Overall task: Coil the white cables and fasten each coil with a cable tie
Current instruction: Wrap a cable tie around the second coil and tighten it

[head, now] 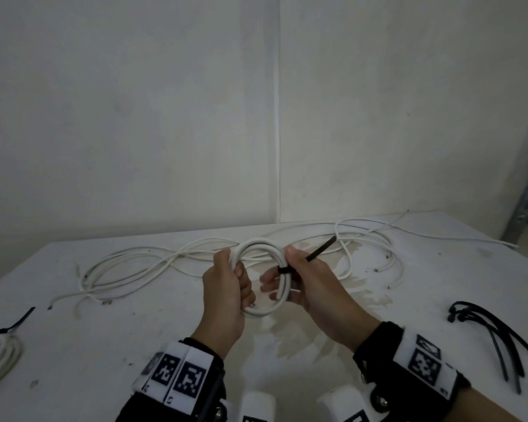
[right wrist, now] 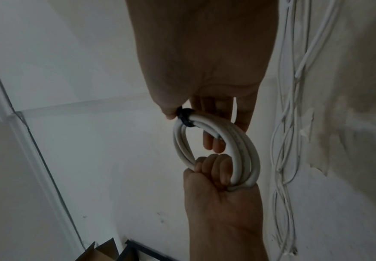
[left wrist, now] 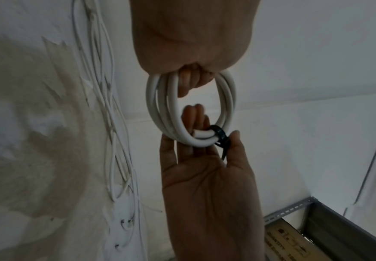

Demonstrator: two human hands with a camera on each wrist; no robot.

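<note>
I hold a small coil of white cable (head: 258, 243) above the table (head: 104, 345). My left hand (head: 232, 275) grips the coil's left side in a fist, as the left wrist view (left wrist: 191, 35) and the right wrist view (right wrist: 216, 203) also show. A black cable tie (head: 284, 270) is looped round the coil's right side, its tail pointing up and to the right. My right hand (head: 290, 263) pinches the tie (left wrist: 219, 135) with the thumb, the fingers straight behind the coil (left wrist: 152, 106). The right wrist view shows the tie (right wrist: 185, 117) snug on the coil (right wrist: 242, 146).
Loose white cables (head: 165, 263) sprawl across the back of the table, more on the right (head: 363, 239). A tied coil (head: 0, 351) lies at the left edge. Spare black ties (head: 494, 330) lie on the right. A wall stands behind and a metal rack (head: 527, 208) at far right.
</note>
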